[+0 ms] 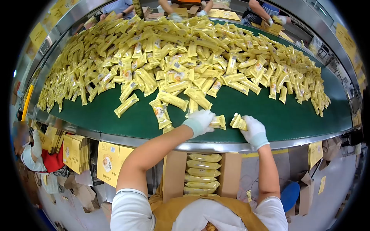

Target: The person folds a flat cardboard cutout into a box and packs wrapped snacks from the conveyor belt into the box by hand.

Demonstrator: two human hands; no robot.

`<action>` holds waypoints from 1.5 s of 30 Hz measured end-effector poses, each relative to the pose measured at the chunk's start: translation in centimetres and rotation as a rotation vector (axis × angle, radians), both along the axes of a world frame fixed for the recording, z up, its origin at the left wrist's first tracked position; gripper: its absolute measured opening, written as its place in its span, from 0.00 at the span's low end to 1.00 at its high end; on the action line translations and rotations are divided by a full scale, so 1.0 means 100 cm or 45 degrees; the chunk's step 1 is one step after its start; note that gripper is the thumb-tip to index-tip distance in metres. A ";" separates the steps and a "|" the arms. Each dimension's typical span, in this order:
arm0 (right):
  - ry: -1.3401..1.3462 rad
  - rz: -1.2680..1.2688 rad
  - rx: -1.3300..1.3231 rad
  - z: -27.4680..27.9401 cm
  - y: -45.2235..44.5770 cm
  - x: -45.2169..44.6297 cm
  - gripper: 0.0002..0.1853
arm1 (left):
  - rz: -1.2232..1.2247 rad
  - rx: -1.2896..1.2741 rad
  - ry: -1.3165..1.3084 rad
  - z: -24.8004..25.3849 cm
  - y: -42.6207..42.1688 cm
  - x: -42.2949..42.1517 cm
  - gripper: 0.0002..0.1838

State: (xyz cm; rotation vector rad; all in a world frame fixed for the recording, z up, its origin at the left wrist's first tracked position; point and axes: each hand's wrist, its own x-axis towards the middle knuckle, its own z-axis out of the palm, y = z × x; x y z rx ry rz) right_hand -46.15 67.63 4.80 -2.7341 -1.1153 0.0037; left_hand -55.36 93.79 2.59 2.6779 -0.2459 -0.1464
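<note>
Both my hands wear white gloves and are over the near edge of the green belt (269,129). My left hand (199,122) is closed on a yellow packet (219,122) that sticks out to its right. In my right hand (254,130) yellow packets (238,122) are gripped, their ends pointing left; their exact number is unclear. Beyond the hands lies a large heap of yellow packets (177,65). An open cardboard box (231,175) stands below the belt's edge in front of my body, with a column of several yellow packets (202,165) lying flat inside.
Across the belt, co-workers' gloved hands (175,17) (283,20) are at work. The metal rim (185,146) runs along the belt's near side. Stacked flat yellow cartons (75,154) and a co-worker (34,154) are at the left. A blue stool (290,196) stands at the lower right.
</note>
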 end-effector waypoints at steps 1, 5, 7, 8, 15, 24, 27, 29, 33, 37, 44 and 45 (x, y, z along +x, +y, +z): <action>0.004 0.011 -0.018 -0.009 -0.001 -0.001 0.21 | -0.006 0.084 0.071 0.005 -0.002 0.002 0.25; -0.188 0.056 0.005 -0.039 -0.005 -0.010 0.23 | 0.100 0.144 0.084 0.012 0.005 -0.010 0.19; -0.192 0.059 0.047 -0.047 -0.007 -0.014 0.25 | 0.202 0.154 0.012 0.002 0.017 -0.028 0.15; -0.241 0.089 0.086 -0.046 -0.007 -0.018 0.26 | 0.257 0.156 -0.064 -0.010 0.026 -0.038 0.13; -0.382 0.200 0.071 -0.021 -0.006 -0.060 0.40 | 0.223 0.346 -0.137 -0.004 0.052 -0.101 0.40; 0.281 0.031 0.329 0.045 -0.018 -0.053 0.35 | 0.310 -0.075 -0.152 -0.023 0.070 -0.119 0.41; 0.439 0.167 0.639 0.102 -0.013 -0.093 0.32 | 0.581 -0.516 -0.235 -0.005 0.087 -0.128 0.42; 0.539 0.423 0.532 0.143 -0.004 -0.119 0.29 | 0.646 -0.583 -0.501 0.016 0.089 -0.136 0.44; 0.595 0.944 0.001 0.133 0.030 -0.166 0.26 | 0.415 -1.067 -0.527 0.081 0.056 -0.162 0.48; 0.973 1.090 -0.293 0.076 0.050 -0.205 0.27 | 0.050 -0.747 -0.551 0.120 0.016 -0.190 0.52; 0.793 1.153 0.288 0.002 0.030 -0.248 0.20 | -0.108 -0.404 -0.207 0.074 -0.053 -0.222 0.45; 0.668 1.146 0.075 0.019 0.019 -0.249 0.19 | -0.130 -0.283 -0.176 0.064 -0.058 -0.226 0.43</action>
